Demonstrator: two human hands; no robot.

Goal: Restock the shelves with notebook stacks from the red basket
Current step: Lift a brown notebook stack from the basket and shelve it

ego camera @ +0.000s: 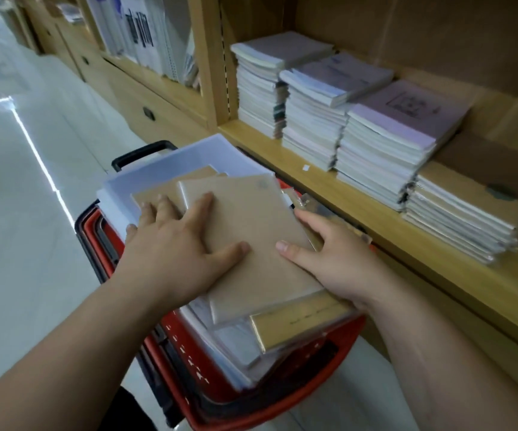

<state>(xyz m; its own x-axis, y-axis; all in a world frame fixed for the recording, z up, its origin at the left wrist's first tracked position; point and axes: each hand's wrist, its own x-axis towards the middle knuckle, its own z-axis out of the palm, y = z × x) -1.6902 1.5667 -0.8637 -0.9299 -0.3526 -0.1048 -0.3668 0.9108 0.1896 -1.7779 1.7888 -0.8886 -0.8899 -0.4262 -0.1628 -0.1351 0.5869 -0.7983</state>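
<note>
Over the red basket (220, 396), the left hand (173, 247) presses flat with fingers apart on the kraft notebook stack (251, 231) while the right hand (329, 259) clamps its edge, seemingly gathering it for a level lift to the shelf (360, 206).

Taking the red basket (285, 396) as the marker: two hands lie over it, the left hand (176, 244) and the right hand (329, 259). Under them show two brown-covered notebooks (251, 241) and one tan ruler-like strip (298, 321) at the basket's near end (the clear-wrapped packs beneath overlap too much to count). On the wooden shelf (360, 209) just right of the basket stand four notebook stacks (382, 144), three pale-covered and one brown.
</note>
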